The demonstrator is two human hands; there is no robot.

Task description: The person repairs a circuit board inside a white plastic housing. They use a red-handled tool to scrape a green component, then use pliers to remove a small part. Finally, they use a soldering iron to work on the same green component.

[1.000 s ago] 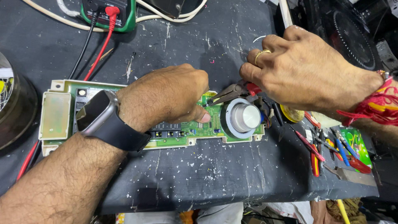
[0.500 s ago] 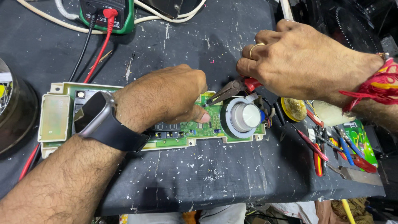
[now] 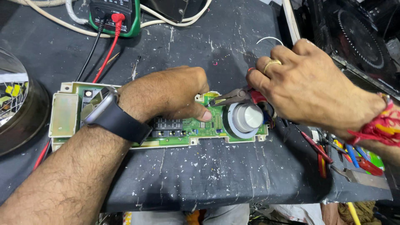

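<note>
Gripping red-handled pliers [image 3: 237, 96], right hand [image 3: 308, 91], left hand [image 3: 166, 93] pinching circuit board [image 3: 183, 129], paint-flecked black bench [image 3: 216, 166]

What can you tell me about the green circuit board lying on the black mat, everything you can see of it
The green circuit board is long and narrow, lying flat on the paint-flecked black mat. It sits in a cream plastic frame that ends in a blank block on one side. Near the other end stands a round silver knob in a white ring. Small dark components and a row of black buttons show along its lower edge. The left hand presses down on its middle; the right hand holds red-handled pliers whose tips meet the board's upper edge.
</note>
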